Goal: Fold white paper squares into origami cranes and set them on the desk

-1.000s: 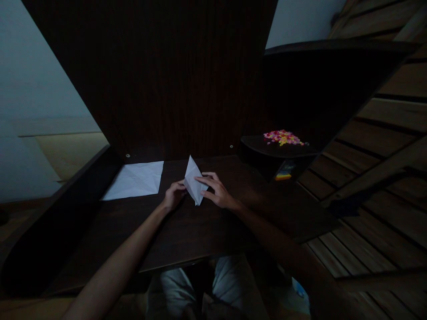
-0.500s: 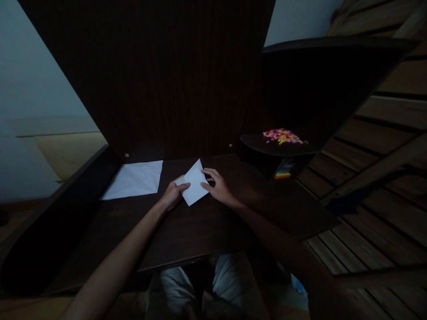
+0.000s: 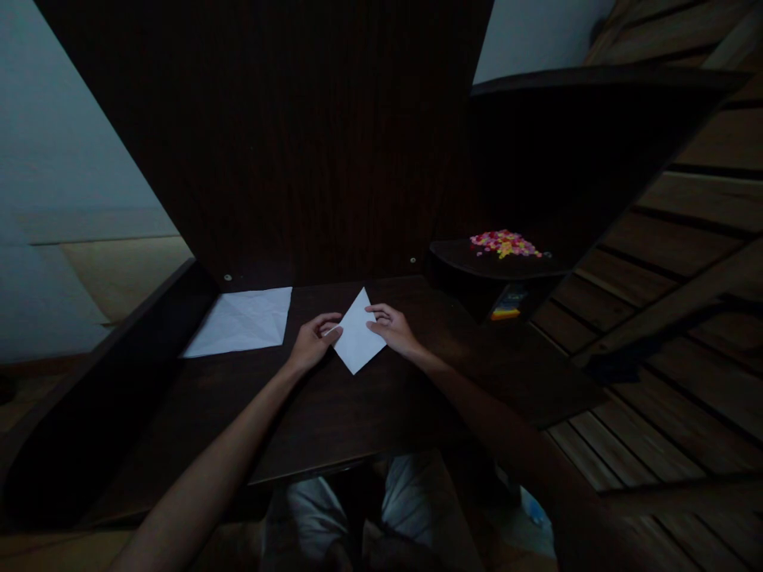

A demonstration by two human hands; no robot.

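A small folded piece of white paper point(image 3: 356, 338), diamond-shaped with one corner pointing away from me, is held between both hands just over the dark desk. My left hand point(image 3: 313, 342) pinches its left corner, with the thumb on top and fingers curled at the edge. On the opposite side, my right hand point(image 3: 394, 328) grips the right edge, its thumb on the upper face and its index finger along the far right edge. Faint crease lines cross the paper. To the left lies a larger stack or sheet of creased white paper point(image 3: 242, 322).
The dark wooden desk point(image 3: 334, 421) has a tall back panel and a raised left side point(image 3: 89, 413). At right, a corner shelf point(image 3: 453, 254) carries a heap of pink, red and yellow small pieces point(image 3: 505, 243). Slatted wood point(image 3: 685, 286) stands further right.
The folded paper has shifted slightly right and turned more upright as a diamond. My left thumb has slid from its face toward its left corner; my right hand moved slightly right.
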